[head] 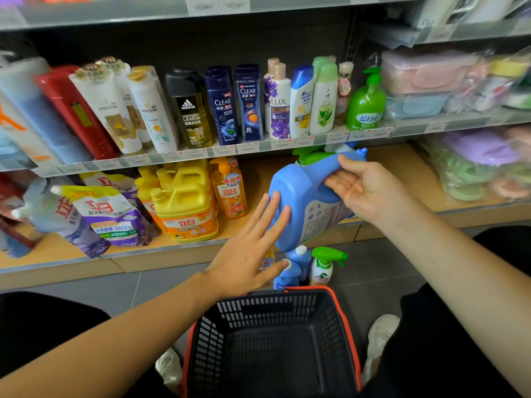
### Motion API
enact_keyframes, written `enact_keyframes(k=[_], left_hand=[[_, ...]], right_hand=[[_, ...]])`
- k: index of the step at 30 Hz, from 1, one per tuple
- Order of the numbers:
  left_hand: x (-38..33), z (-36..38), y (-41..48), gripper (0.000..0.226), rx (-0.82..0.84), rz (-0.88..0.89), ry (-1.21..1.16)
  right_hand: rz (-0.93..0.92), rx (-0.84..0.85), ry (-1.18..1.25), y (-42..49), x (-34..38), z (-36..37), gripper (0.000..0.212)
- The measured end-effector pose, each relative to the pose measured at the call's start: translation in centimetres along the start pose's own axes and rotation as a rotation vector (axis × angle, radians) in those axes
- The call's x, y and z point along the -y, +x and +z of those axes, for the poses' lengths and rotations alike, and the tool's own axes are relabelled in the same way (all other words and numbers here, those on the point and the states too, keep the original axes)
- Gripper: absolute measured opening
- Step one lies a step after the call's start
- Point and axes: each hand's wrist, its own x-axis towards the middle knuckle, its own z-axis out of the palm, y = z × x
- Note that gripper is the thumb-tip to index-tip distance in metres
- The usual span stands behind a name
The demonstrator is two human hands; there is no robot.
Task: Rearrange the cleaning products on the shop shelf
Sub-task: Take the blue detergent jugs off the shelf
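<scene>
head view: the right hand holds the blue detergent jug by its handle, thumb over the top of the handle and fingers passing under it, palm turned up. the jug hangs tilted in the air above the front edge of the lower shelf, cap end toward the back of the shelf, printed back label facing down and right. its wall is opaque, so the fill level cannot be told. the left hand is spread wide with straight fingers, and its fingertips touch the jug's lower side without gripping anything.

behind the jug's neck, a green trigger sprayer stands on the lower shelf. toward the shelf's left end sit yellow handled jugs with orange labels, an orange pump bottle just beside them on the right, and purple-and-white refill pouches leaning further left.

the upper shelf carries a row of upright shampoo and body-wash bottles, with a green pump soap bottle at the row's right end.

on the floor, a small white-and-green spray bottle and small blue bottles stand near the far rim of a dark shopping basket with an orange rim; the basket's slotted floor shows in full.
</scene>
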Motion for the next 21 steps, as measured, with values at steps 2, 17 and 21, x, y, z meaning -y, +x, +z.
enact_keyframes(k=[2,17,21], left_hand=[[0.1,0.6,-0.6,0.085,0.037,0.015,-0.005],[5.4,0.7,-1.0,0.038,0.473,-0.204,0.017],[6.5,-0.4,0.3,0.029,0.279,-0.457,-0.222]], right_hand=[[0.001,-0.003,0.0,0.0,0.1,0.0,0.03],[0.094,-0.004,-0.232,0.5,-0.9,-1.4,0.008],[0.149,0.023,-0.384,-0.1,-2.2,-1.9,0.011]])
